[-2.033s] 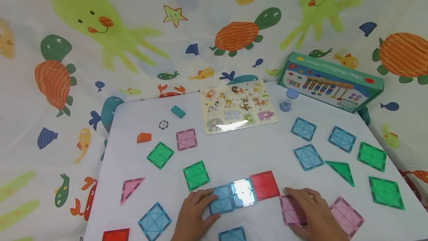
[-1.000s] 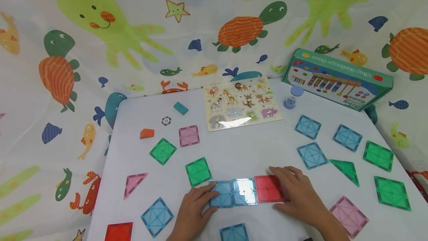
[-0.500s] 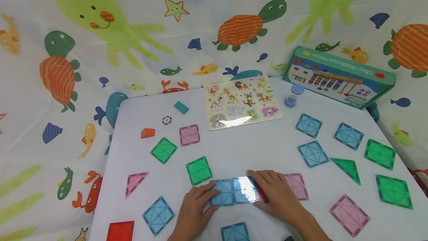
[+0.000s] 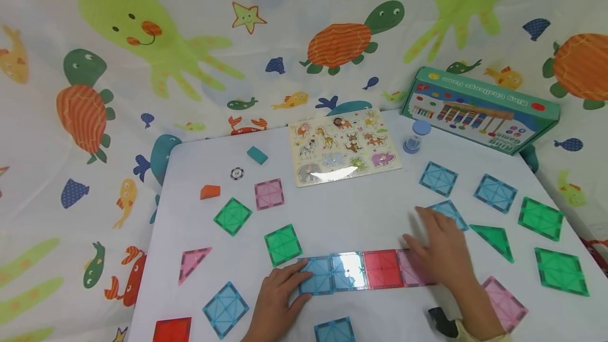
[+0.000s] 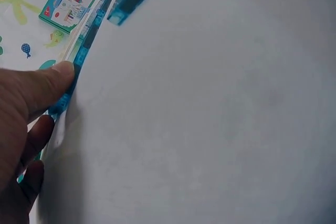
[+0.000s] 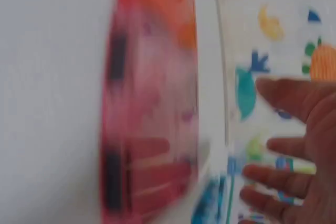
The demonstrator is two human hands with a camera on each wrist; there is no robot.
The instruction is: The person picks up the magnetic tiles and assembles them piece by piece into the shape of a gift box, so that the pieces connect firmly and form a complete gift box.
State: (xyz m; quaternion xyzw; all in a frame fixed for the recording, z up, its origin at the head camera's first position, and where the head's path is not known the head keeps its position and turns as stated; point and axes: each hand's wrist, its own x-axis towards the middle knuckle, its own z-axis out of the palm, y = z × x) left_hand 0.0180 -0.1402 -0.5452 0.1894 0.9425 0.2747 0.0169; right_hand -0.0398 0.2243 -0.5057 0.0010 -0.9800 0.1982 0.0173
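Note:
A row of magnetic tiles lies edge to edge: a blue tile [image 4: 321, 277], a glossy blue tile [image 4: 343, 264], a red tile [image 4: 382, 269] and a pink tile [image 4: 409, 271]. My left hand [image 4: 277, 300] holds the row's left blue tile between thumb and fingers; in the left wrist view the thumb [image 5: 55, 80] lies against its edge. My right hand [image 4: 444, 249], fingers spread, is above the row's right end. It hides part of the pink tile and of a blue tile [image 4: 453, 214] farther back. The right wrist view shows that hand [image 6: 310, 145] holding nothing.
Loose blue, green, pink and red tiles lie on both sides, such as a green square [image 4: 283, 245] and a green triangle [image 4: 494, 240]. An animal puzzle board [image 4: 342, 146], a small lidded jar [image 4: 412, 144] and a game box [image 4: 480, 112] stand at the back.
The right hand brought the pink tile left against the red one, then passed over the red tile. Now it has lifted away to the right. The left hand stays at the row's left end.

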